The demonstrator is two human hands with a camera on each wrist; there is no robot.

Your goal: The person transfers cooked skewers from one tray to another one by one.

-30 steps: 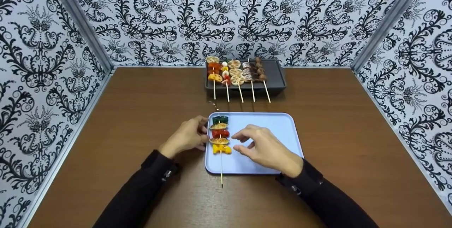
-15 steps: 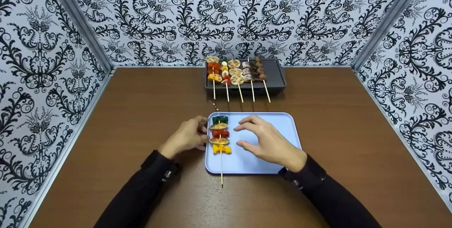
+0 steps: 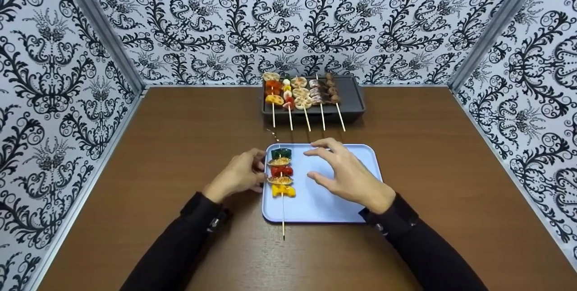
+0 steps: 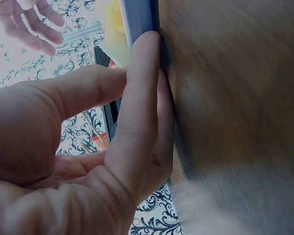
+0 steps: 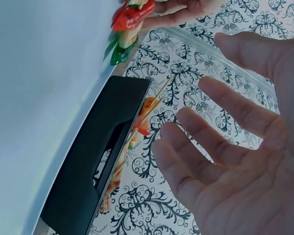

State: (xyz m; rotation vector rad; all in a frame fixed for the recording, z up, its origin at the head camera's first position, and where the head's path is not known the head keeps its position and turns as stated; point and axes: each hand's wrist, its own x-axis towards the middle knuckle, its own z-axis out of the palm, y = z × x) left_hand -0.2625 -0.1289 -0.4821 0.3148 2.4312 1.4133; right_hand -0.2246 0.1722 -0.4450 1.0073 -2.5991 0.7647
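Note:
On the pale blue tray [image 3: 333, 214] a skewer [image 3: 281, 171] lies along the left side, its stick pointing towards me past the front rim. It bears green, red and yellow vegetable pieces with browned slices between them. My left hand [image 3: 239, 171] holds the tray's left rim; in the left wrist view its fingers [image 4: 142, 83] lie against the tray's side. Over the middle of the tray hovers my right hand [image 3: 351, 176], fingers spread and nothing in it. The right wrist view shows its palm and parted fingers [image 5: 220, 103].
Behind the tray a dark grill plate [image 3: 351, 94] stands against the patterned back wall [image 3: 288, 25]. Several loaded skewers [image 3: 302, 92] lie on it side by side, with their sticks over its front edge. The brown table [image 3: 189, 115] is bounded by patterned walls left and right.
My right hand has drawn away from the skewer, to the right and slightly back, and its fingers have spread wider. The left hand, tray and skewer have stayed in place.

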